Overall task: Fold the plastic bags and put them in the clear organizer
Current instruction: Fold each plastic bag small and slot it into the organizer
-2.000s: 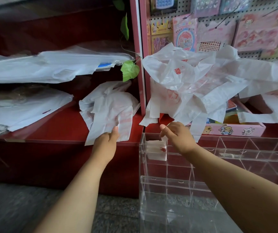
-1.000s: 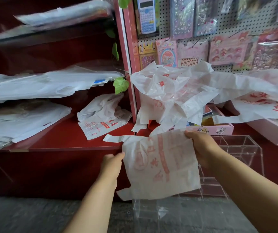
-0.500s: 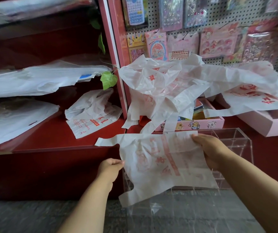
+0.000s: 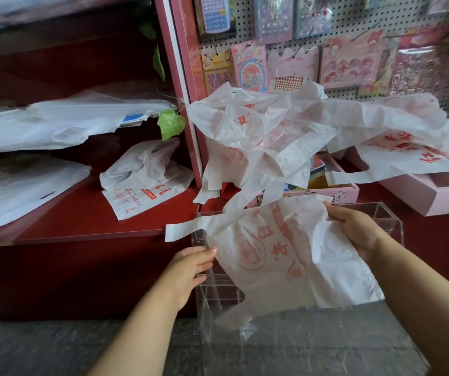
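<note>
Thin, crinkled white bag (image 4: 285,256) with red print hanging over the clear organizer (image 4: 391,221).
Right hand (image 4: 359,229) is pinching its upper edge; left hand (image 4: 191,270), fingers nearly straight, is touching its left side.

The held plastic bag (image 4: 285,256) is covering most of the clear organizer (image 4: 386,221) beneath both grips. The right hand (image 4: 359,229) is hiding its fingers behind the bag; the red print is staying illegible.
</note>
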Motion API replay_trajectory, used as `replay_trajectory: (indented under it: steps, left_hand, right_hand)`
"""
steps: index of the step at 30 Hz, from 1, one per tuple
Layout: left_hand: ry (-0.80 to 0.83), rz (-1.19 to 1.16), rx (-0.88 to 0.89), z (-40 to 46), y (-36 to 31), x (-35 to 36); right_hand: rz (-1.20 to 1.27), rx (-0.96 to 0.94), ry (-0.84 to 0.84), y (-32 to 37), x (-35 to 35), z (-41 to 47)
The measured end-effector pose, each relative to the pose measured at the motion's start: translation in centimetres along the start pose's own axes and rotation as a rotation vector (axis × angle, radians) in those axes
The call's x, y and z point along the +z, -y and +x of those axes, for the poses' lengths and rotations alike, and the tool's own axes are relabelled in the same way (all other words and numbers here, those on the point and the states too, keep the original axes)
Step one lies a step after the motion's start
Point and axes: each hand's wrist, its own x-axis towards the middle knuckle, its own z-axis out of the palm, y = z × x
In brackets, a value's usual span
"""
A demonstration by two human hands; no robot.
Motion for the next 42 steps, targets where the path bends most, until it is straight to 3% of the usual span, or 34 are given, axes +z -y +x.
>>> replay_trajectory:
  steps: [2, 6, 9, 15, 20, 23, 27, 29, 31, 36, 42]
  left_hand:
    - [0.000, -0.003, -0.024, -0.2, 0.4, 0.9]
    - [0.161, -0.129, -0.127, -0.7, 1.3, 3.3]
    - [0.132, -0.167, -0.136, -0.9, 1.6, 4.3]
    - [0.059, -0.319, 0.011, -1.6, -0.2, 2.8]
    - [-0.254, -0.266, 0.149, -2.2, -1.7, 2.4]
    - [-0.396, -0.177, 0.322, -2.8, -2.6, 2.3]
    - [-0.361, -0.193, 0.451, -3.8, -3.5, 1.7]
    - [-0.349, -0.227, 0.469, -4.5, -4.0, 1.5]
    - [-0.291, -0.232, 0.475, -4.8, -4.4, 1.1]
    - [-0.133, -0.044, 0.494, -4.9, -4.6, -0.9]
    - [-0.273, 0.403, 0.639, -4.7, -4.8, -1.7]
  right_hand:
    - [0.008, 0.019, 0.005, 0.0, -0.2, 0.1]
    - [-0.015, 0.005, -0.016, 0.5, -0.5, -0.3]
    - [-0.060, -0.025, -0.063, 0.9, -1.0, -0.7]
    - [-0.313, -0.083, -0.368, 0.6, -2.5, -0.6]
    - [-0.406, -0.181, -0.324, 0.3, -2.0, -1.9]
    - [-0.474, -0.320, -0.363, 0.6, -1.2, -2.5]
    - [-0.375, -0.306, -0.134, 0.8, -0.6, -3.6]
    - [-0.463, -0.301, -0.027, 1.0, -0.5, -4.2]
    - [-0.660, -0.361, -0.049, 1.3, -0.4, -4.6]
    - [-0.900, -0.509, -0.177, 2.0, -0.7, -4.3]
    - [-1.017, -0.669, -0.285, 2.2, -0.7, -4.0]
